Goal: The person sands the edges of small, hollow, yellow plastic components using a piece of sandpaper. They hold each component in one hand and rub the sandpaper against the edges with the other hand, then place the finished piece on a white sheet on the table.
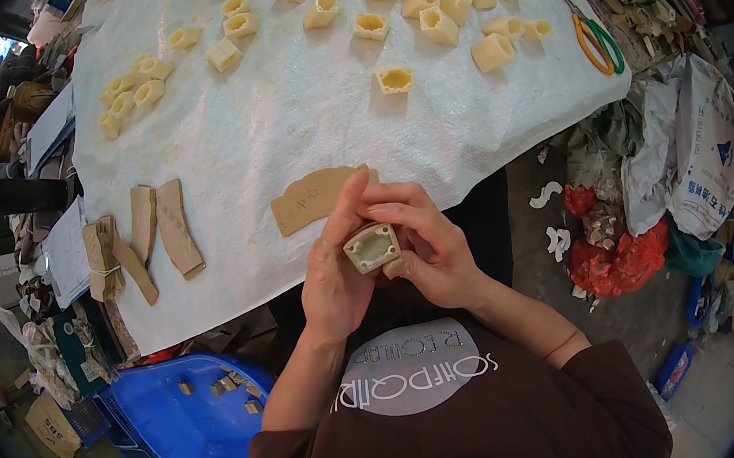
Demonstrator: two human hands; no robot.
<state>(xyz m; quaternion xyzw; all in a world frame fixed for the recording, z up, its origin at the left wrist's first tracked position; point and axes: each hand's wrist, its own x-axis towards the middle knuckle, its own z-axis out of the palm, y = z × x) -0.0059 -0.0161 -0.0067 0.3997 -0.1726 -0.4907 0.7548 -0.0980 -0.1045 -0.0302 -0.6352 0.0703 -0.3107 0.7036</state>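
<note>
Between my two hands, close to my chest, is a small hollow four-sided mold piece (373, 248), greyish beige with a recessed face and small round knobs at its corners. My left hand (334, 278) cups its left side, fingers pointing up. My right hand (430, 244) wraps the other side, its thumb pressed near the lower right corner. Parts of the fingers behind the piece are hidden. Just beyond my hands lies a flat tan cardboard sheet (314, 201) with a scalloped far edge, partly covered by my fingers.
Several pale yellow hollow blocks (394, 80) lie across the white-covered table (240, 144). Brown cardboard strips (175, 228) rest at the left, scissors (597, 44) at the right edge. A blue basin (182, 431) holds small pieces at lower left; bags (619, 259) sit on the floor right.
</note>
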